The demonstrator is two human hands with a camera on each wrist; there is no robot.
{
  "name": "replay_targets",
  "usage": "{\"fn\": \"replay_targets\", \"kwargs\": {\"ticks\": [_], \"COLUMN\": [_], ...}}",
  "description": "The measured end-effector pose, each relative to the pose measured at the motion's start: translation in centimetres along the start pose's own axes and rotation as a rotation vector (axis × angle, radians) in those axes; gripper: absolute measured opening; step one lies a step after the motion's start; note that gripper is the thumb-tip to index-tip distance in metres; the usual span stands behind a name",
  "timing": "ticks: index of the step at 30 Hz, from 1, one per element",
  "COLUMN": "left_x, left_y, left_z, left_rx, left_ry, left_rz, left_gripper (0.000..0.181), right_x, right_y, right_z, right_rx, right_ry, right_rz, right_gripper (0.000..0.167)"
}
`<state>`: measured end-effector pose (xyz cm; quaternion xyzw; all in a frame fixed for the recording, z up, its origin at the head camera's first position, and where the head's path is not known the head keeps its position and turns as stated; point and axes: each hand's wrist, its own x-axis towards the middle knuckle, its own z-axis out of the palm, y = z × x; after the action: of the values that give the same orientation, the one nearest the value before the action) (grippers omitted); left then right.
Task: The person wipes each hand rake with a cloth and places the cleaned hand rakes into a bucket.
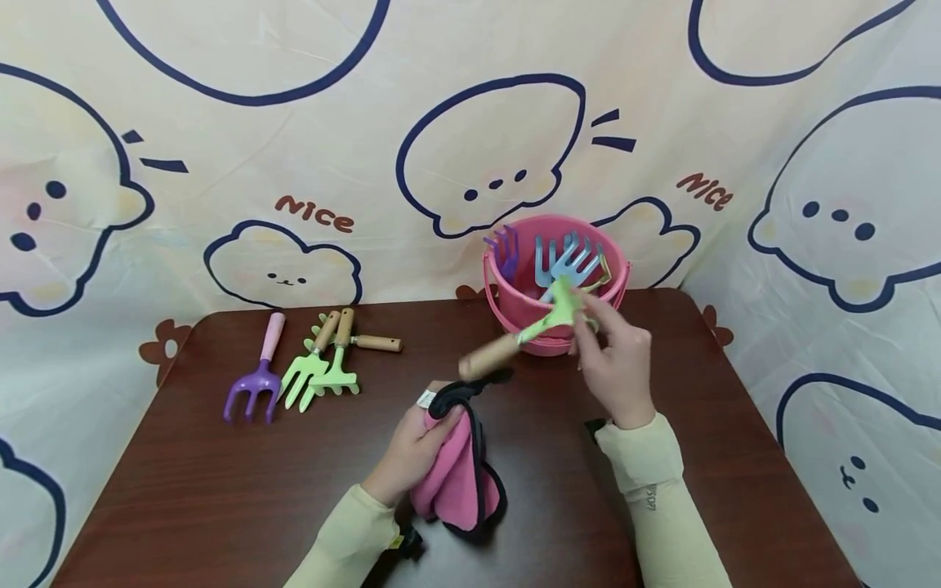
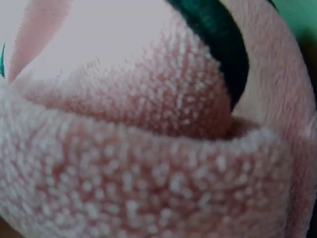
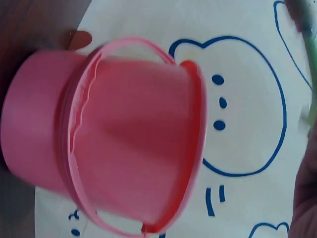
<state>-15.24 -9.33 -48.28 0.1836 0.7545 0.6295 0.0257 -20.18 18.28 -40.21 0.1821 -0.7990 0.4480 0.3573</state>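
In the head view my left hand grips a pink cloth with black edging, bunched up above the table. My right hand pinches a green tool by its head in front of the pink bucket, its wooden handle pointing down-left over the cloth. The bucket holds blue forks and a purple fork. Pink fabric fills the left wrist view. The right wrist view shows the bucket and, at the right edge, a blurred part of the green tool and my right hand.
On the left of the brown table lie a purple fork with a pink handle and several green tools with wooden handles. A patterned curtain hangs behind the table.
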Motion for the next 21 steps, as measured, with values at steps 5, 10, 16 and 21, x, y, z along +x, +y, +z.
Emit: {"fn": "replay_targets", "kwargs": {"ticks": [5,10,16,21], "left_x": [0.0,-0.1,0.0,0.0], "left_y": [-0.1,-0.1,0.0,0.0], "left_z": [-0.3,-0.3,-0.3,-0.4], "left_rx": [-0.031,-0.029,-0.059,-0.054], "left_ry": [0.013,0.012,0.016,0.016], "left_rz": [-0.017,-0.026,-0.045,-0.052], "left_gripper": [0.026,0.027,0.026,0.026], "right_x": [0.3,0.1,0.1,-0.3], "right_y": [0.8,1.8,2.6,3.4], "right_z": [-0.2,0.3,0.4,1.0], "right_rx": [-0.127,-0.171,-0.05,-0.241], "right_ry": [0.265,0.432,0.566,0.49], "right_rz": [0.11,0.19,0.246,0.227], "right_gripper": [0.037,0.031,0.03,0.032]}}
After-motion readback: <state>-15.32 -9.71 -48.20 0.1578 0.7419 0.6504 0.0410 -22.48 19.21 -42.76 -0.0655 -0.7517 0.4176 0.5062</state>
